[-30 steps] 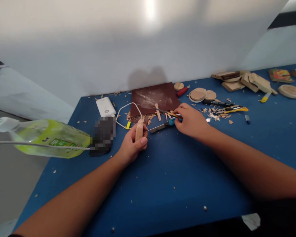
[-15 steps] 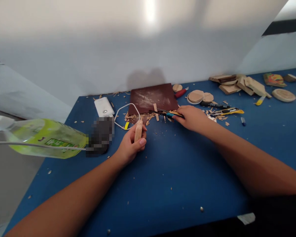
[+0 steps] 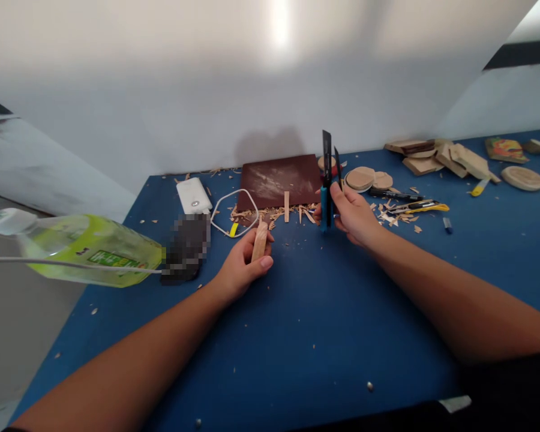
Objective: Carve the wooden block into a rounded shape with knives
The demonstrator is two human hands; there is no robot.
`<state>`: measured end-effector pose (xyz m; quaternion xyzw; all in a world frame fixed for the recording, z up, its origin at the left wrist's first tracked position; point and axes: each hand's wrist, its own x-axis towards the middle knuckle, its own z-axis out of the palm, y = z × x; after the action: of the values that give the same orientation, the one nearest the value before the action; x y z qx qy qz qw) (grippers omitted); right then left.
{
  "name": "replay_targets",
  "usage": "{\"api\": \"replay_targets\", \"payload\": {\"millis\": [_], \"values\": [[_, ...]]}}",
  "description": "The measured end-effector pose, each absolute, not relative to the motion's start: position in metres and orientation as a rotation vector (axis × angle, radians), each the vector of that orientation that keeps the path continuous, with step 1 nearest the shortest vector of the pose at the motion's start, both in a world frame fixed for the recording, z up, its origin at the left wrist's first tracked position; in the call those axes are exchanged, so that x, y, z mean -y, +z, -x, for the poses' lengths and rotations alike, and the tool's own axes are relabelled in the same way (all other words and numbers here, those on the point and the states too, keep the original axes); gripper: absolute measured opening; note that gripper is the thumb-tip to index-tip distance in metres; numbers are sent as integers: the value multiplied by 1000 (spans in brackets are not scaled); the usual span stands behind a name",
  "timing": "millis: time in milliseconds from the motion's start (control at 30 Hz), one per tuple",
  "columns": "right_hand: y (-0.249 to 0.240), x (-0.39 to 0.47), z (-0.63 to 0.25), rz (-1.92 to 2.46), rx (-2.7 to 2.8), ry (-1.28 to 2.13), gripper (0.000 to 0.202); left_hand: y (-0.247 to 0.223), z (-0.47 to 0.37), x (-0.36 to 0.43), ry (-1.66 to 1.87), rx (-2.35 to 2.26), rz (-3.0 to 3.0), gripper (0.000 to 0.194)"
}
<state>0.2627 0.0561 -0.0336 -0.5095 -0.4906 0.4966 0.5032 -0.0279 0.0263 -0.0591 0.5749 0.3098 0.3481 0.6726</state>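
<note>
My left hand (image 3: 247,261) is closed around a small wooden stick (image 3: 260,241) with a carved, tapered upper end, held upright over the blue table. Farther right, my right hand (image 3: 353,216) grips a blue-handled utility knife (image 3: 326,207), its black blade pointing straight up. Beside that blade rises a second narrow dark strip (image 3: 337,165); whether it belongs to the same tool I cannot tell. Between the hands, a flat wood strip (image 3: 287,207) lies partly on the brown mat (image 3: 279,174), among wood shavings (image 3: 303,213).
At left are a green-labelled bottle (image 3: 94,249), a white power bank (image 3: 193,195), a blurred dark object (image 3: 186,249) and a looped white cable (image 3: 213,210). Rightward lie wooden discs (image 3: 360,177), a black marker (image 3: 396,194), a yellow cutter (image 3: 420,206) and stacked wood blocks (image 3: 450,157). A wall stands behind.
My right hand has lifted the utility knife off the shavings and turned it from lying sideways to blade-up. My left hand keeps the wooden stick in nearly the same spot.
</note>
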Motion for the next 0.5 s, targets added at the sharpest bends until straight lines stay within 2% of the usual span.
{"api": "replay_targets", "payload": {"millis": [400, 500], "values": [[-44, -53, -260, 1159, 1384, 1094, 38, -56, 29, -26, 736, -683, -1366, 58], [-49, -55, -261, 1094, 1513, 1046, 40, -54, 28, -25, 729, -737, -1429, 61]]}}
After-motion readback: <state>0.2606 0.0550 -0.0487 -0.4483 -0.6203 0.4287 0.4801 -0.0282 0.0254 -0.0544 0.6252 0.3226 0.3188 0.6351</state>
